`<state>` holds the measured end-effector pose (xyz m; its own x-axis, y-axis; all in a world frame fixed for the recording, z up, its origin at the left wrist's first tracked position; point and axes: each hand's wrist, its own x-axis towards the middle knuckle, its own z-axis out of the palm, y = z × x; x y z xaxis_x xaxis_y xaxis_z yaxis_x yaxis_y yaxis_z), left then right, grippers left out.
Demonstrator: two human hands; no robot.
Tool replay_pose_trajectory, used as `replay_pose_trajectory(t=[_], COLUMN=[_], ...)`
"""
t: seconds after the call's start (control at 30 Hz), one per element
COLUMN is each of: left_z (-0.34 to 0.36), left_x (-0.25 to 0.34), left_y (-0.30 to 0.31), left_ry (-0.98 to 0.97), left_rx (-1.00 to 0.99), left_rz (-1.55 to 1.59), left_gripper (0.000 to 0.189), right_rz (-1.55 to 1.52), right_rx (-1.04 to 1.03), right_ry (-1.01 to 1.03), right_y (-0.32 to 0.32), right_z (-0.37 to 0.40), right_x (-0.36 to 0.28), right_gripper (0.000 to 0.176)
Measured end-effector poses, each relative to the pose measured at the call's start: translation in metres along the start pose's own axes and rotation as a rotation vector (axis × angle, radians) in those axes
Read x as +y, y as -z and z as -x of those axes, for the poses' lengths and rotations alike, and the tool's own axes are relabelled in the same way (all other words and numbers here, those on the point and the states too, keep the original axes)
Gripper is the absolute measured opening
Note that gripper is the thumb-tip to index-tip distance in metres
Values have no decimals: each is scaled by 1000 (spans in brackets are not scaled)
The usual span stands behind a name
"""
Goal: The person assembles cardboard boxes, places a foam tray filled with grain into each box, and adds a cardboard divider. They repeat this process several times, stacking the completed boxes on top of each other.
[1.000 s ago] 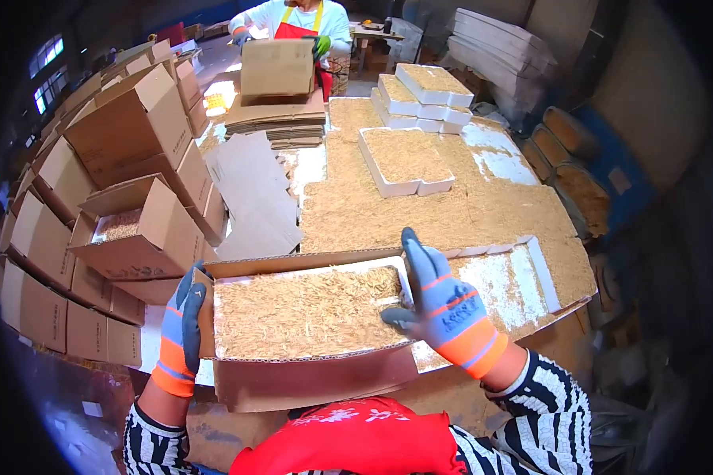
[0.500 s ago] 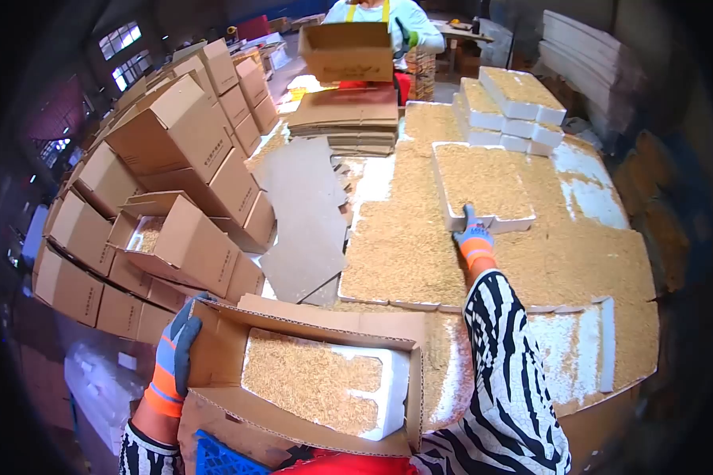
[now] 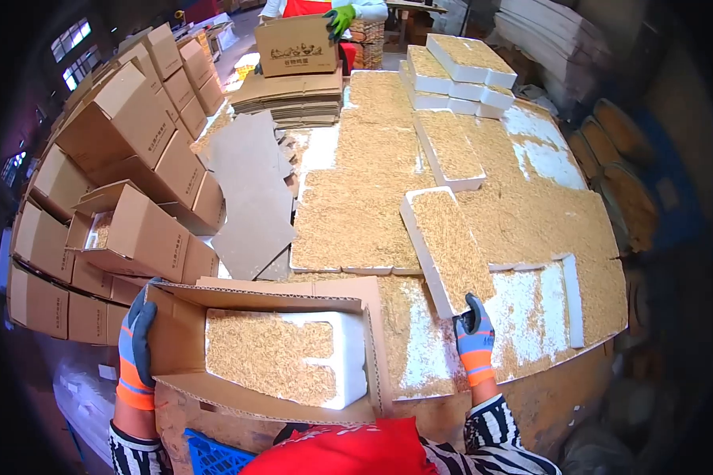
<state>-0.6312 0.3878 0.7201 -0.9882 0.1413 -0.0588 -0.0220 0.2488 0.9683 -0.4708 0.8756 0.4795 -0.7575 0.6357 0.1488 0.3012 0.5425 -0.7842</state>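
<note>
My left hand (image 3: 137, 348), in a grey and orange glove, is closed on the left edge of an open cardboard box (image 3: 173, 336) in front of me. Inside that box lies a white foam tray (image 3: 351, 360) covered with tan, husk-like bits. My right hand (image 3: 474, 339), gloved alike, grips the near end of another husk-topped foam tray (image 3: 449, 247), which sits at a slant over the table. Just behind it, a similar foam tray (image 3: 451, 148) rests on the husk layer.
Foam trays (image 3: 461, 75) are stacked at the back. Cardboard boxes (image 3: 135, 131) pile up on the left beside a grey sheet (image 3: 252, 198). Across the table (image 3: 523, 388), a co-worker's green-gloved hand (image 3: 341, 21) holds a printed box (image 3: 297, 47) above flattened cardboard (image 3: 289, 99).
My right hand has drawn a foam tray towards me, away from the one behind it. The co-worker's box has turned, so its printed side shows. My left hand stays on the box.
</note>
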Motion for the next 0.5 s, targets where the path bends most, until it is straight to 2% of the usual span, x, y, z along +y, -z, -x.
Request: replay_pose_trajectory(t=[0.03,0.07,0.13,0.17,0.23,0.27,0.33,0.37,0.4,0.47,0.5], left_z=[0,-2,-4,-7,-7,-5,-2,-7,-7,-7,-11], left_x=[1,1,-1,-5,-11,-13,-16,-24,-28,-32,-49], left_y=[-1,-2,-1,0,3,3,8,18,18,18,26], left_ry=[-7,-15,-22,-25,-47,-39,-23,-33,-31,-26,-42], left_rx=[-14,-28,-44,-53,-44,-57,-82,-89,-80,-61,-36], left_rz=[11,23,41,50,33,76,164,154,171,205,173], left_gripper=[44,44,44,45,45,44,44,43,43,41,40], right_rz=[-105,-445,-823,-1006,-954,-998,-1142,-1209,-1193,-1192,-1199], right_rx=[-19,208,514,492,444,462,436,420,390,279,218], right_ry=[-292,-261,-581,-640,-648,-724,-490,-371,-423,-247,-265], right_y=[12,-9,-23,-29,-38,-33,-36,-33,-14,18,38], right_z=[6,13,-13,-26,-47,-53,-43,-35,-29,-16,-13], right_x=[-32,5,-7,7,2,-22,5,-13,-29,-52,-60], right_gripper=[65,77,81,86,83,81,77,76,70,57,51])
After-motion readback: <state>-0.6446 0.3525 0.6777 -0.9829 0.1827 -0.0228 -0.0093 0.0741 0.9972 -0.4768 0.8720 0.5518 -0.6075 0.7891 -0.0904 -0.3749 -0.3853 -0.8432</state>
